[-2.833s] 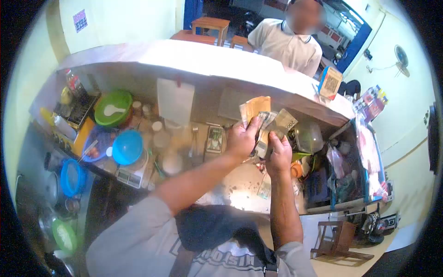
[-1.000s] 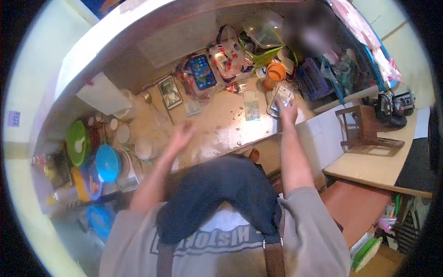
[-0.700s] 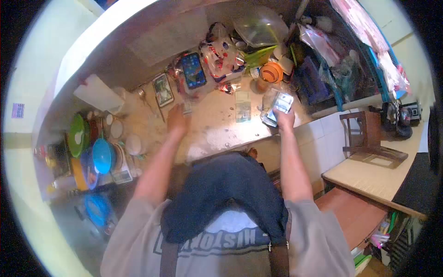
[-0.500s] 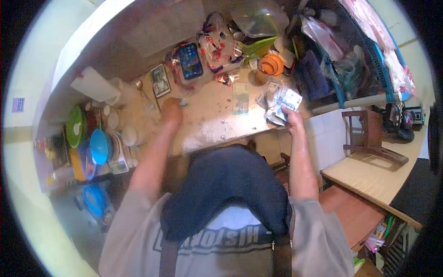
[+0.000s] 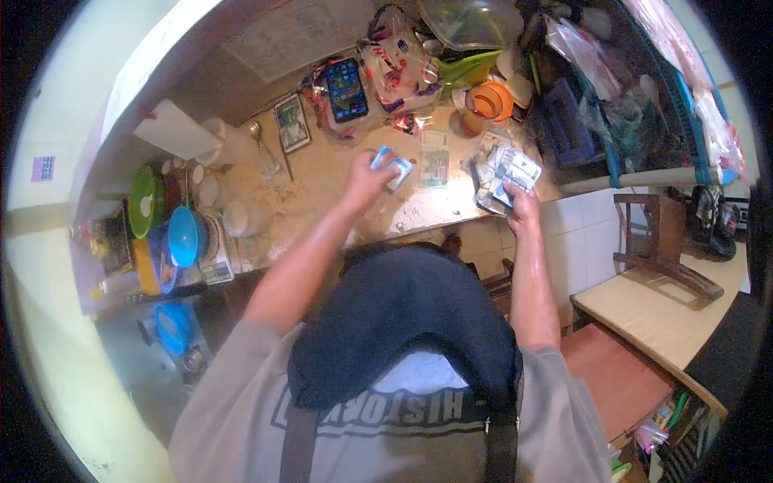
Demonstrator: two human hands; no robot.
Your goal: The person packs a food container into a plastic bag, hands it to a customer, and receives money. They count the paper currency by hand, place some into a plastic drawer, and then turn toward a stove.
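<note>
My left hand point(image 5: 370, 179) is closed on a folded blue banknote point(image 5: 392, 165), held over the wooden counter. A pale greenish banknote point(image 5: 435, 159) lies flat on the counter just right of it. At the right, my right hand point(image 5: 522, 206) grips a loose stack of banknotes point(image 5: 515, 171), with a bluish-white note on top. Beside and under that stack is crumpled clear plastic; how it is held cannot be made out. An orange cup point(image 5: 489, 101) stands behind the stack.
A phone with a lit screen point(image 5: 346, 90) lies on plastic at the back, near a framed picture point(image 5: 291, 123) and a spoon point(image 5: 256, 129). Blue point(image 5: 183, 237) and green point(image 5: 146, 201) bowls stand at the left. A wooden chair point(image 5: 656, 233) is on the right-hand table.
My left hand has moved right, toward the flat greenish note, and the blue note in it now shows clearly. My right hand keeps its stack. The whole view has shifted slightly.
</note>
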